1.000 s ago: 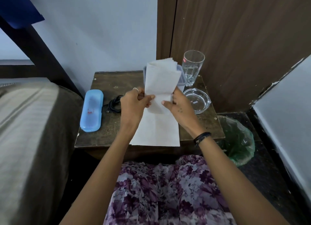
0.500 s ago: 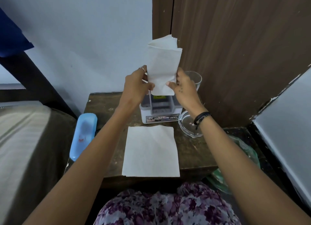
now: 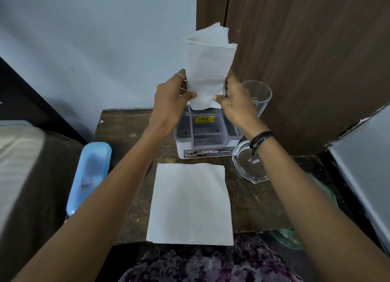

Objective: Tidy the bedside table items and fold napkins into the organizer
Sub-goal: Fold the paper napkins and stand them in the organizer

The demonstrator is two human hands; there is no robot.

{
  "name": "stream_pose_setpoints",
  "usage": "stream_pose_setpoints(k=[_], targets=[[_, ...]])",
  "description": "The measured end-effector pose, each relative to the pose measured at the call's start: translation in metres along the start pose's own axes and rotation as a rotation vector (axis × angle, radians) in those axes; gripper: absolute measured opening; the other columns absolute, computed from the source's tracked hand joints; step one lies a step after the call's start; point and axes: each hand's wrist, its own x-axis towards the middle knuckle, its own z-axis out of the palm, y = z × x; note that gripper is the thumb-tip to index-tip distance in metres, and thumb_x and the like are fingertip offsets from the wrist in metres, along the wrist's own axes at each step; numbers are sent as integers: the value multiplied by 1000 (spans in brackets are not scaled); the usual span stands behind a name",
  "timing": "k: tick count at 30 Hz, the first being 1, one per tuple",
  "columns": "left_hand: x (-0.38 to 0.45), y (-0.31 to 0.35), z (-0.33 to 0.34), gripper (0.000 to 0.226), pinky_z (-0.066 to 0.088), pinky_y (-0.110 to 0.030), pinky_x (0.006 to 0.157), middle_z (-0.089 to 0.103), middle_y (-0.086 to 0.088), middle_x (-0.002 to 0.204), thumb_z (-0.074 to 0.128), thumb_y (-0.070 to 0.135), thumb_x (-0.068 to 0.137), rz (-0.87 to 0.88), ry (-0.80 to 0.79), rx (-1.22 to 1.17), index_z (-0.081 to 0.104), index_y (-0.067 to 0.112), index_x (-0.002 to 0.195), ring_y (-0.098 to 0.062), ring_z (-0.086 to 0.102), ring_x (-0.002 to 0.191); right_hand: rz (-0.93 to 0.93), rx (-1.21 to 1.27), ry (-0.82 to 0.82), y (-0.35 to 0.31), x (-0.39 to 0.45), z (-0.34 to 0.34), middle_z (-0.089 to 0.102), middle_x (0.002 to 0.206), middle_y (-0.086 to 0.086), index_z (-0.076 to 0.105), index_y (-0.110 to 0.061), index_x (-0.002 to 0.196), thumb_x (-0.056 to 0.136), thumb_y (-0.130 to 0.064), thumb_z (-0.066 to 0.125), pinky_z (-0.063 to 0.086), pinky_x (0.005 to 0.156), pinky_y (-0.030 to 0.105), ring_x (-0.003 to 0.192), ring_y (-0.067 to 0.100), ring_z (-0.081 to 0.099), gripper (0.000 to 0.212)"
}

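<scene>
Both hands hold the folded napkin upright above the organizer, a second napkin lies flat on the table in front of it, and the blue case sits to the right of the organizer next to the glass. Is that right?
Not quite. The head view shows the blue case on the left side of the table, away from the glass. The rest holds: left hand and right hand hold the folded napkin upright above the organizer, and the flat napkin lies in front of it.

Organizer back rim hidden behind napkin and both hands. Glass partly behind right hand. Blue case near end under left forearm. Organizer label print too small to read.
</scene>
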Motion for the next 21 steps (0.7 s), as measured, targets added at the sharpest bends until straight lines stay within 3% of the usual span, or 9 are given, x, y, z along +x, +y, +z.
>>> stream_pose_setpoints(k=[2, 4, 7, 10, 13, 15, 17, 21], targets=[[0, -3, 3, 28, 42, -8, 64, 60, 2, 93, 59, 5, 85, 18, -13, 21, 56, 10, 112, -15, 56, 81, -17, -38, 2, 4, 2, 1, 51, 136, 9, 35, -8, 137, 89, 11, 49, 27, 87, -1, 128, 21, 45, 54], [0, -5, 4, 29, 41, -4, 62, 58, 3, 92, 59, 5, 85, 39, -27, 40, 55, 10, 112, -14, 54, 78, -36, -45, 0, 9, 3, 2, 48, 139, 9, 32, -8, 139, 89, 12, 47, 24, 86, -5, 131, 21, 41, 56], [-1, -7, 6, 29, 39, -4, 62, 56, 2, 90, 60, 3, 84, 41, -64, 86, 55, 7, 111, -16, 52, 78, -42, -58, -31, 13, -1, 6, 44, 142, 9, 30, -8, 140, 90, 9, 48, 28, 98, 10, 134, 22, 38, 56], [-2, -8, 6, 25, 43, -20, 69, 55, 0, 88, 61, 2, 83, 25, -70, 136, 55, 5, 107, -21, 53, 82, -62, -68, -18, 13, -2, 5, 50, 135, 9, 35, -6, 136, 90, 6, 52, 34, 99, 17, 128, 22, 44, 51], [-3, -6, 7, 23, 43, -32, 74, 54, -1, 85, 59, 1, 84, 34, -69, 180, 54, 5, 106, -24, 51, 81, -46, -102, 7, 11, -3, 0, 55, 116, 1, 39, -4, 134, 90, 5, 52, 35, 77, -5, 104, 13, 51, 47], [-2, -5, 8, 25, 41, -31, 72, 53, -2, 86, 58, -2, 83, 34, -68, 194, 53, 5, 107, -23, 49, 80, -49, -163, 26, 12, -5, -1, 58, 111, 5, 40, -3, 134, 91, 5, 49, 32, 65, -9, 93, 8, 47, 44], [-1, -5, 7, 27, 43, -33, 73, 54, -5, 86, 57, -4, 82, 31, -71, 193, 53, 5, 107, -27, 51, 81, -49, -197, 37, 13, -6, -1, 61, 114, 11, 42, -3, 132, 92, 4, 49, 32, 63, -7, 93, 11, 50, 42], [-1, -9, 6, 32, 47, -38, 77, 56, -7, 88, 58, -4, 81, 27, -111, 200, 54, 7, 111, -30, 56, 83, -22, -247, 42, 15, -6, 2, 63, 112, 15, 46, -5, 129, 91, 1, 52, 34, 70, 11, 102, 26, 58, 39]])
